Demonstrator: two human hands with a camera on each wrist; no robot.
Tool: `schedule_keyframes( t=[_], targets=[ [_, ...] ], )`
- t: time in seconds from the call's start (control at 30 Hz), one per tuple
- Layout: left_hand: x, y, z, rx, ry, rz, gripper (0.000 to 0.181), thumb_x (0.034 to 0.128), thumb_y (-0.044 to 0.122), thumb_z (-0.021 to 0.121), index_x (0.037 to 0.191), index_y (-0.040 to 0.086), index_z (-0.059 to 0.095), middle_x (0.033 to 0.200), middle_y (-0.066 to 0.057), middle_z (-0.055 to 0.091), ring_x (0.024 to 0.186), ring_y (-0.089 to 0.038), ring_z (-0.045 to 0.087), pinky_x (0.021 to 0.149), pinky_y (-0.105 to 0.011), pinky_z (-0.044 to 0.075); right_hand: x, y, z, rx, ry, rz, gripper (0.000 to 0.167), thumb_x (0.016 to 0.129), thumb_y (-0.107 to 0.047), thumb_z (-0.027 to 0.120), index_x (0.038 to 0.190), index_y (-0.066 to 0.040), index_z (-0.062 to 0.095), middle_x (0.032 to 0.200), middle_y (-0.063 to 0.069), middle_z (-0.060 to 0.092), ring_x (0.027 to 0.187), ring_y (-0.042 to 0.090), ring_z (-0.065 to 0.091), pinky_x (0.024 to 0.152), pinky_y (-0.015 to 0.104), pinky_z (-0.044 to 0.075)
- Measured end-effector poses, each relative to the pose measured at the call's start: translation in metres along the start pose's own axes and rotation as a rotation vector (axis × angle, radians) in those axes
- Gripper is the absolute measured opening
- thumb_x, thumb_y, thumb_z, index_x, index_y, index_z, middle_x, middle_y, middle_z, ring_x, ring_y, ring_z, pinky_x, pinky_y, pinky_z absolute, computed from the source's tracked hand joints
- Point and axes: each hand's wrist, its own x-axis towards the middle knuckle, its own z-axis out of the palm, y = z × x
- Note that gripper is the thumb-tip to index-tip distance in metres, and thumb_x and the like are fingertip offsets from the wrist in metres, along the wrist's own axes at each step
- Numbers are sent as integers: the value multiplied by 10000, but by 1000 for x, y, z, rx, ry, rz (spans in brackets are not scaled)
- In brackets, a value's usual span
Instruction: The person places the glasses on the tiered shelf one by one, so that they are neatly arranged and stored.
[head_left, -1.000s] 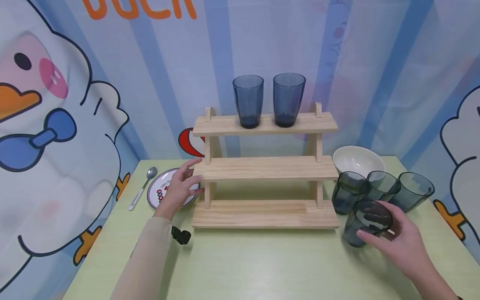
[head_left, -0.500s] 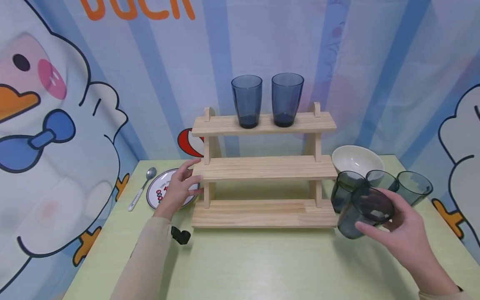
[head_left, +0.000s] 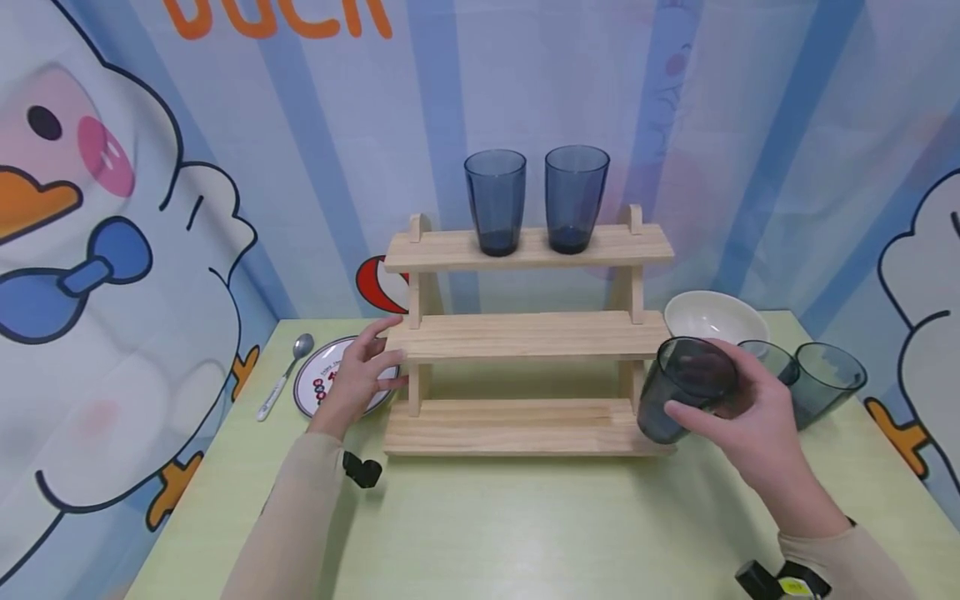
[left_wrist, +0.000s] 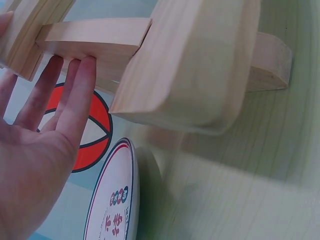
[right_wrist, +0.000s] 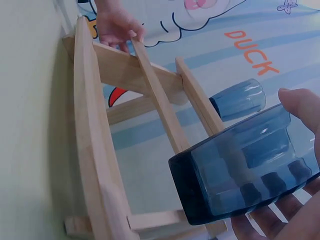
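My right hand (head_left: 761, 425) grips a blue-grey tinted drinking glass (head_left: 660, 404), tilted, before the right end of the three-tier wooden shelf (head_left: 525, 336). Seen from the right wrist, the glass (right_wrist: 240, 175) has its thick base towards the shelf, with the fingers wrapped about its rim end. My left hand (head_left: 356, 383) holds the left end of the middle board; in the left wrist view its fingertips touch the side support (left_wrist: 95, 37). Two matching glasses, one on the left (head_left: 497, 204) and one on the right (head_left: 576, 200), stand upright on the top board.
Right of the shelf, a white bowl (head_left: 712, 317) stands behind more tinted glasses (head_left: 828, 379), partly hidden by my right hand. On the left lie a printed plate (head_left: 311, 387) and a spoon (head_left: 281, 387). A patterned cloth (head_left: 337, 150) hangs behind the table (head_left: 525, 525).
My right hand has lifted the glass off the table and carried it up and left to the shelf's right end. The left hand stays where it was.
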Motion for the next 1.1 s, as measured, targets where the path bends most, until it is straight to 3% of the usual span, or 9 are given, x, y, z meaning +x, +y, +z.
schedule_keyframes(
  t=[0.17, 0.37, 0.57, 0.83, 1.1],
  targets=[
    [0, 0, 0, 5, -1, 2, 612, 1026, 182, 669, 1591, 269, 451, 1546, -195, 488, 1349, -431, 548, 976, -576, 578, 16, -11, 18, -6, -19, 0, 745, 870, -81, 862, 1526, -205, 530, 1327, -2, 642, 1131, 109, 649, 822, 153, 566],
    [1, -1, 1, 7, 1, 6, 603, 1029, 168, 663, 1587, 267, 456, 1545, -191, 494, 1347, -423, 554, 972, -579, 578, 40, -24, 40, 97, -59, -45, 722, 855, -62, 869, 1498, -154, 554, 1294, 75, 679, 1129, 162, 679, 868, 179, 587],
    [1, 1, 1, -6, 0, 1, 599, 1030, 153, 659, 1583, 269, 460, 1528, -197, 499, 1344, -420, 552, 977, -587, 576, 59, -37, 61, 106, -108, -42, 730, 866, -149, 879, 1512, -174, 540, 1322, 125, 661, 1133, 193, 676, 904, 206, 592],
    [1, 0, 2, 3, -2, -7, 603, 1032, 161, 657, 1589, 264, 452, 1527, -202, 496, 1335, -422, 555, 979, -590, 575, 84, -48, 90, 145, -128, -17, 745, 839, -218, 906, 1498, -201, 559, 1329, 100, 657, 1171, 232, 652, 931, 262, 586],
    [-1, 1, 2, 4, 0, 3, 598, 1033, 167, 653, 1586, 280, 454, 1539, -196, 487, 1351, -430, 547, 978, -578, 574, 107, -53, 122, 197, -177, -67, 727, 828, -212, 909, 1476, -194, 580, 1332, 65, 619, 1174, 240, 643, 974, 373, 581]
  ],
)
